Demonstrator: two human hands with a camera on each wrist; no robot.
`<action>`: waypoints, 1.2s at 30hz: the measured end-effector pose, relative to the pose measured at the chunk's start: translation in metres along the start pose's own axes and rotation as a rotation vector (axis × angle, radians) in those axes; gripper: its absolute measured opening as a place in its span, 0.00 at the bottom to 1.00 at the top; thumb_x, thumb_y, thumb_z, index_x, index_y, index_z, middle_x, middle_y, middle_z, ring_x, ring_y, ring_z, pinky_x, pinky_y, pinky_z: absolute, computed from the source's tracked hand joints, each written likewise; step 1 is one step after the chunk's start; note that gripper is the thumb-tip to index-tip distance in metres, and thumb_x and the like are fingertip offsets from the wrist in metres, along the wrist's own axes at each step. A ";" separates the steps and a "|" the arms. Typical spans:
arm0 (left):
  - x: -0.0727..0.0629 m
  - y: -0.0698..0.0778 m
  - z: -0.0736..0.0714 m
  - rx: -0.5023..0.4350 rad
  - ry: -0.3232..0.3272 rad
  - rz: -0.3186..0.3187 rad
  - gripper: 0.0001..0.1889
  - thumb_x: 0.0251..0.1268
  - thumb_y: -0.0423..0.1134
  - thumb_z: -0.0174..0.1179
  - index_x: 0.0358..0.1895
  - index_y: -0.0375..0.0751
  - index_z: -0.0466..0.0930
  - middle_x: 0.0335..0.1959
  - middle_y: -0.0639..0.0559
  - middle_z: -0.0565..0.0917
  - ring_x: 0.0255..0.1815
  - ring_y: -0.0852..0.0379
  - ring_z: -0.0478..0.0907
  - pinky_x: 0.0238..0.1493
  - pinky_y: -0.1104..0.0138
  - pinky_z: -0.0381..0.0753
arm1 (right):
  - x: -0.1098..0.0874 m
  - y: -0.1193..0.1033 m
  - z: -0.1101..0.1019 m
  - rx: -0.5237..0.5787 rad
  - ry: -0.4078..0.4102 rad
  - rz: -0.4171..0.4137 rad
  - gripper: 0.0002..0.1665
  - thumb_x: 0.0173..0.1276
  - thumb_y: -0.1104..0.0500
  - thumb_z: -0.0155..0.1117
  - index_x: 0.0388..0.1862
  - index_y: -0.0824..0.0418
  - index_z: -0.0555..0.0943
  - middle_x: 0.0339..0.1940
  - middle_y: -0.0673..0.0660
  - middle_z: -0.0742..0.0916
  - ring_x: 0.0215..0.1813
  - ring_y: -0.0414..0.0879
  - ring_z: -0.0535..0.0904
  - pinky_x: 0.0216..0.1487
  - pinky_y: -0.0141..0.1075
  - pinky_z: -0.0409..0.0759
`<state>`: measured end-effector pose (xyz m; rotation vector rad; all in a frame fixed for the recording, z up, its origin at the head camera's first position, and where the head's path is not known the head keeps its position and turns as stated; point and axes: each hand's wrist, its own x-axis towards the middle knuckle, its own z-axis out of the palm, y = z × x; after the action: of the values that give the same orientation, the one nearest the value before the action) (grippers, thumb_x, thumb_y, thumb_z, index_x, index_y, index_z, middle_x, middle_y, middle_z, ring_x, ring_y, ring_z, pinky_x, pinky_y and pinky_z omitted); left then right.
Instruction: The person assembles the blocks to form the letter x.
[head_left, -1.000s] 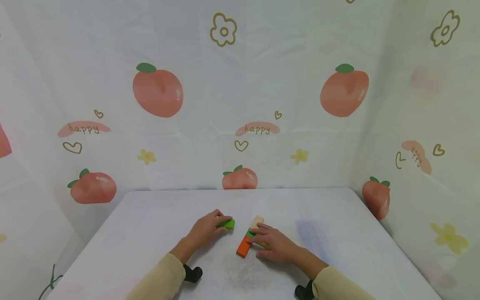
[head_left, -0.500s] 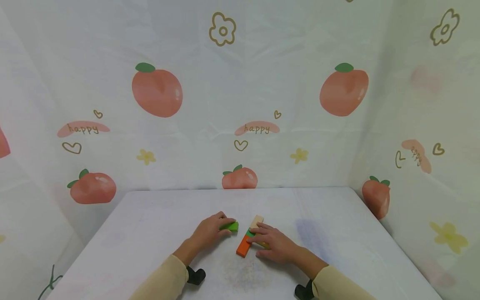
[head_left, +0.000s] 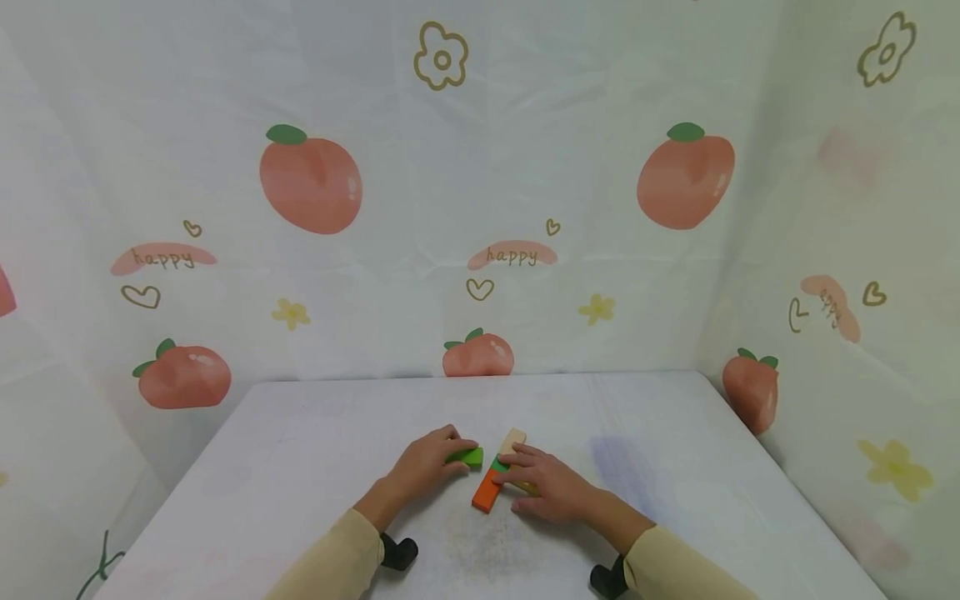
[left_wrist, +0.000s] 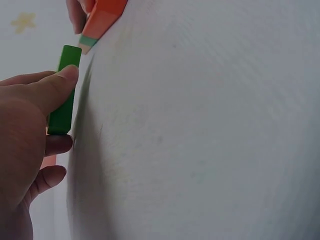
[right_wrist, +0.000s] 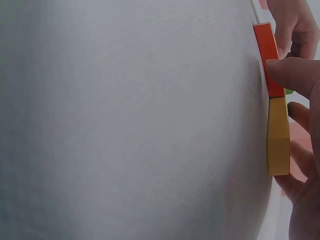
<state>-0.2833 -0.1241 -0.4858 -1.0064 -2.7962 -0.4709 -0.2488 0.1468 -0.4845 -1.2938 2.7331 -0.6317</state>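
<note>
In the head view my left hand [head_left: 425,465] pinches a bright green block [head_left: 470,457], its thumb and fingertips on the block's sides. The left wrist view shows this green block [left_wrist: 64,92] lengthwise in the fingers, over a dark shadow. Close to its right, a slanted row of joined blocks lies on the table: an orange block [head_left: 487,492], a thin green piece [head_left: 499,464] and a pale wooden block [head_left: 513,438]. My right hand [head_left: 557,486] rests on this row with spread fingers. A yellow block [right_wrist: 278,137] butts against the orange one, partly hidden under the hand.
The white table [head_left: 322,467] bears smudges and a bluish stain [head_left: 622,467] at the right. A white curtain [head_left: 390,167] with printed fruit closes off the back and sides. Black wrist camera mounts [head_left: 399,552] stick out by both sleeves.
My left hand has moved right and slightly nearer with the green block, narrowing the gap to the joined row. The right hand and the row stay in place.
</note>
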 end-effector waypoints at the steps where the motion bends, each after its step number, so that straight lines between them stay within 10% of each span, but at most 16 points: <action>1: 0.000 0.000 0.001 0.004 -0.007 0.001 0.20 0.61 0.50 0.66 0.57 0.51 0.83 0.39 0.59 0.74 0.36 0.63 0.70 0.38 0.68 0.74 | 0.000 0.000 0.000 0.002 -0.002 0.002 0.25 0.68 0.52 0.65 0.64 0.48 0.78 0.70 0.53 0.74 0.73 0.60 0.60 0.66 0.58 0.61; 36: 0.012 0.008 0.011 0.057 -0.035 0.008 0.18 0.63 0.48 0.65 0.56 0.54 0.83 0.45 0.57 0.77 0.44 0.59 0.71 0.46 0.67 0.76 | 0.001 0.000 0.001 0.016 -0.004 0.041 0.25 0.67 0.50 0.65 0.64 0.44 0.78 0.70 0.50 0.73 0.74 0.58 0.59 0.65 0.60 0.62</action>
<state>-0.2875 -0.1068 -0.4916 -1.0239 -2.8179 -0.3740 -0.2497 0.1456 -0.4857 -1.2312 2.7380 -0.6454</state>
